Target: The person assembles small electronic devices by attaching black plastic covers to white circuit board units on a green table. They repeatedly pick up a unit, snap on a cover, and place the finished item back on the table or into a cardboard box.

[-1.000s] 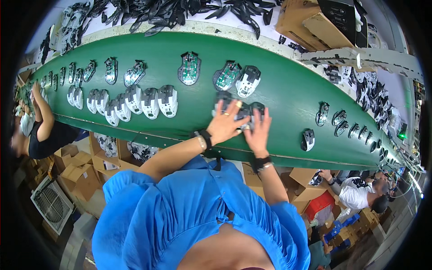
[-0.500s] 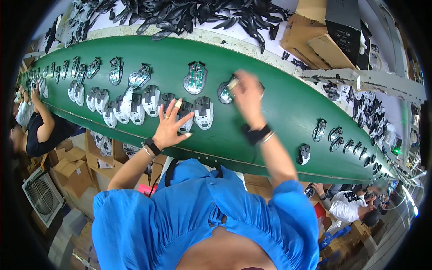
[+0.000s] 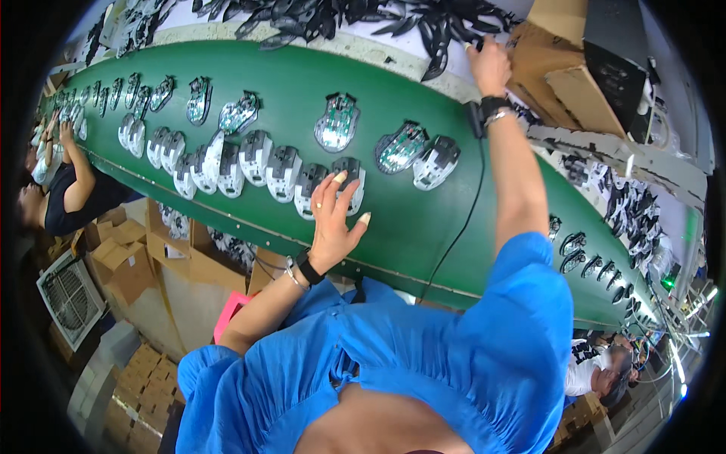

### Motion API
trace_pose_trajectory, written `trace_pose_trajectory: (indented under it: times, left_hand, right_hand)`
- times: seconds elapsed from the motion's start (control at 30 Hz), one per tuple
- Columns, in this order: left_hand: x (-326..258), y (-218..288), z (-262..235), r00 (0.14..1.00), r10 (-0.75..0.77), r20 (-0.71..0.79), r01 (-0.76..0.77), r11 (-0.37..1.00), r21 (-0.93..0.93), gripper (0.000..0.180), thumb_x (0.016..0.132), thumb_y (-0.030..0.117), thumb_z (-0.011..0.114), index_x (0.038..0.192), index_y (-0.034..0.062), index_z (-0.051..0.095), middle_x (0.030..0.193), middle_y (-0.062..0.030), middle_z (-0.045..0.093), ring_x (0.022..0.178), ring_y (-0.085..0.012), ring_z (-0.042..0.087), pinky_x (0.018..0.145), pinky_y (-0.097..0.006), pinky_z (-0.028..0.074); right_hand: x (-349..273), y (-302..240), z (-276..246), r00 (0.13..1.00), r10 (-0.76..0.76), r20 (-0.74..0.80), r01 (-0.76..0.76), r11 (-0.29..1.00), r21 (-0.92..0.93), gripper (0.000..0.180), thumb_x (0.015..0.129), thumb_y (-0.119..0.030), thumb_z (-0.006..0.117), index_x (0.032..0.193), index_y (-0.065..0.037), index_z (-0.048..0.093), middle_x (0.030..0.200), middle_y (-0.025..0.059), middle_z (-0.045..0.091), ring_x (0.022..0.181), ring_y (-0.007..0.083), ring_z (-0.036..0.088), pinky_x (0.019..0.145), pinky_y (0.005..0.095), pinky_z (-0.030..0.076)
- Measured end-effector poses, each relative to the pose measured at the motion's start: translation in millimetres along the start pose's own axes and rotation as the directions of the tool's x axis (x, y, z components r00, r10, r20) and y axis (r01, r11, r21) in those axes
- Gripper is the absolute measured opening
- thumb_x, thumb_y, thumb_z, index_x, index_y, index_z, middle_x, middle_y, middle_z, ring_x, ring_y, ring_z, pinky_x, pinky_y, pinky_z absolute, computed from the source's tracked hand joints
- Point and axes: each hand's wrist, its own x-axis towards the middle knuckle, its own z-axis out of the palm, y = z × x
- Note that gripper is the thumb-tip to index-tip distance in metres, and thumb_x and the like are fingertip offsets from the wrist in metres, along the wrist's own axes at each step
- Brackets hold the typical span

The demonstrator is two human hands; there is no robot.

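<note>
My left hand (image 3: 333,223) is open, its fingers spread at the near end of a row of white-and-black computer mouse shells (image 3: 283,174). Its fingertips overlap the last shell (image 3: 349,168); whether they press on it I cannot tell. Stretched to the far side, my right hand (image 3: 491,69) is among loose black curved plastic pieces (image 3: 435,49). Its thumb and forefinger look apart, with dark pieces at the tips. On the belt between my arms lie a mouse base with a green circuit board (image 3: 401,147), a shell (image 3: 436,163) touching or close beside it, and another base (image 3: 336,122).
The green conveyor belt (image 3: 393,227) carries more bases. A cardboard box (image 3: 556,68) and a metal rail (image 3: 620,151) stand at the far right. A black cord (image 3: 463,234) hangs from my right wrist. A co-worker (image 3: 68,189) is at the left, another (image 3: 594,371) lower right.
My right hand has moved from the base on the belt to the black pieces at the far edge, uncovering the shell beside that base. My left hand has shifted right along the row.
</note>
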Motion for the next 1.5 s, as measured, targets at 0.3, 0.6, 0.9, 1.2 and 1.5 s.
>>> trace_pose_trajectory:
  times: [0.3, 0.6, 0.9, 1.2, 1.5]
  left_hand:
    - [28.3, 29.9, 43.3, 0.999, 0.028, -0.032, -0.032, 0.99, -0.137, 0.063, 0.072, 0.016, 0.075, 0.127, 0.0035, 0.049, 0.123, -0.0171, 0.049, 0.117, -0.036, 0.043, 0.099, -0.047, 0.034]
    - [108.7, 82.1, 133.6, 0.999, -0.016, 0.049, 0.004, 0.972, 0.235, 0.072, 0.065, 0.031, 0.081, 0.117, -0.0041, 0.047, 0.106, -0.0165, 0.049, 0.103, -0.0338, 0.045, 0.087, -0.048, 0.037]
    - [92.7, 64.9, 135.6, 0.975, 0.17, 0.143, -0.173, 0.985, 0.009, 0.066, 0.063, 0.017, 0.079, 0.121, 0.0061, 0.049, 0.108, -0.0172, 0.056, 0.105, -0.0351, 0.051, 0.094, -0.045, 0.04]
    - [67.8, 76.1, 24.8, 0.771, -0.277, 0.573, 0.636, 0.385, -0.669, 0.044, 0.094, 0.027, 0.058, 0.129, 0.0025, 0.047, 0.106, -0.0036, 0.062, 0.094, -0.0104, 0.06, 0.074, -0.025, 0.049]
    - [44.7, 92.8, -40.0, 0.937, -0.176, 0.301, 0.337, 0.243, -0.91, 0.033, 0.095, 0.025, 0.059, 0.117, 0.0027, 0.051, 0.1, -0.0047, 0.062, 0.085, -0.0074, 0.057, 0.071, -0.023, 0.048]
  right_hand:
    - [-50.0, 17.0, -49.1, 0.989, -0.034, 0.143, 0.006, 0.982, 0.191, 0.026, 0.087, -0.019, 0.053, 0.104, -0.004, 0.066, 0.097, 0.023, 0.066, 0.094, 0.0417, 0.063, 0.081, 0.048, 0.05]
    - [-262.7, 122.3, -118.2, 0.726, -0.373, 0.578, 0.299, 0.928, 0.223, 0.025, 0.077, -0.01, 0.066, 0.1, -0.018, 0.072, 0.1, 0.0087, 0.064, 0.105, 0.029, 0.051, 0.091, 0.0418, 0.044]
    - [-314.6, 79.6, -97.7, 0.768, 0.61, 0.196, -0.638, 0.699, 0.322, 0.035, 0.072, -0.024, 0.077, 0.099, -0.003, 0.068, 0.095, 0.0139, 0.067, 0.083, 0.0303, 0.064, 0.079, 0.0377, 0.051]
    - [-303.2, 22.3, -153.2, 0.789, 0.305, 0.534, -0.471, -0.26, 0.843, 0.008, 0.085, -0.001, 0.065, 0.09, -0.004, 0.06, 0.075, 0.0001, 0.061, 0.064, 0.0075, 0.057, 0.059, 0.0217, 0.046]
    - [-289.5, -73.2, -207.7, 0.896, -0.01, 0.443, -0.444, 0.0, 0.896, 0.01, 0.084, -0.003, 0.069, 0.089, -0.003, 0.06, 0.072, 0.0008, 0.063, 0.066, 0.0067, 0.059, 0.062, 0.0217, 0.048]
